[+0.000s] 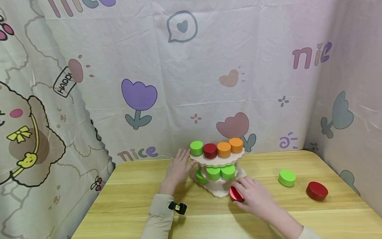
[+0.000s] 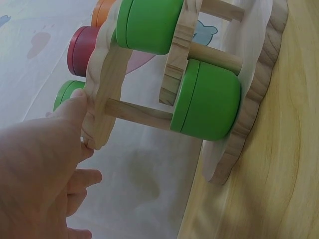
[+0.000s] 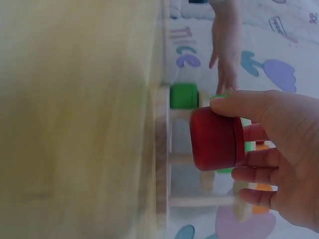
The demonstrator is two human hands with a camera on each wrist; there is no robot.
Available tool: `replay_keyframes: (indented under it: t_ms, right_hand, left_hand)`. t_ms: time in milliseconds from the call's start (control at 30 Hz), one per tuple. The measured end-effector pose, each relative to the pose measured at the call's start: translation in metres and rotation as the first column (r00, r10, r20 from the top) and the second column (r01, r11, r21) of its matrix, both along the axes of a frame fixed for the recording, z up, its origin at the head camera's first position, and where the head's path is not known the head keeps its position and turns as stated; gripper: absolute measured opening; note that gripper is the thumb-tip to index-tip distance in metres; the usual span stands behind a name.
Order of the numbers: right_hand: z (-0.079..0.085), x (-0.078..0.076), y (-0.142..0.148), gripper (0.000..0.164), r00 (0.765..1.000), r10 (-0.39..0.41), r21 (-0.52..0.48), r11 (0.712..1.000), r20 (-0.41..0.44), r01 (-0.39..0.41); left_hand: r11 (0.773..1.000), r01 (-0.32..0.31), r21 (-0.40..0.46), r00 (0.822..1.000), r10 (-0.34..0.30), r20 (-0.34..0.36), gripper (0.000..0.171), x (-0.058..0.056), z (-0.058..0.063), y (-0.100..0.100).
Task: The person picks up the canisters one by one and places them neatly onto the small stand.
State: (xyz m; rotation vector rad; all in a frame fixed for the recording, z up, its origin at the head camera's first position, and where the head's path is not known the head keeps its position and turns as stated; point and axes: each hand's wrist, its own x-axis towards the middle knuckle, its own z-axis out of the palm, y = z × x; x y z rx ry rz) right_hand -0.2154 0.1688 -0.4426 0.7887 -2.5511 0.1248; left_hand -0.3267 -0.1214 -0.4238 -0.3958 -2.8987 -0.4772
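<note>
A tiered wooden stand (image 1: 219, 191) with scalloped edges stands on the table. Its top tier (image 1: 218, 161) bears a green block (image 1: 196, 148), a dark red block (image 1: 210, 151) and two orange blocks (image 1: 224, 149), all round. Green blocks (image 2: 209, 99) sit on the lower tiers. My left hand (image 1: 177, 171) holds the left rim of the top tier, thumb at the near side and index finger behind. By the stand's front right, my right hand (image 1: 255, 196) grips a red round block (image 3: 214, 139) between thumb and fingers, just above the tabletop.
To the right on the wooden table (image 1: 128, 196) lie a loose green block (image 1: 287, 178) and a loose dark red block (image 1: 317, 191). A printed cloth (image 1: 185, 66) hangs behind the table and along both sides.
</note>
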Motion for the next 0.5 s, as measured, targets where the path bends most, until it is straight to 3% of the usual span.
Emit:
replay_keyframes:
  t_ms: [300, 500]
  right_hand:
    - [-0.006, 0.004, -0.020, 0.054, 0.994, 0.109, -0.068, 0.992, -0.011, -0.109]
    - [-0.008, 0.002, -0.033, 0.051, 0.986, 0.157, -0.070, 0.984, -0.063, -0.161]
  left_hand:
    - [1.000, 0.003, 0.008, 1.000, -0.003, 0.005, 0.074, 0.001, 0.000, -0.001]
    - [1.000, 0.001, 0.000, 1.000, -0.001, 0.014, 0.075, 0.000, 0.000, -0.001]
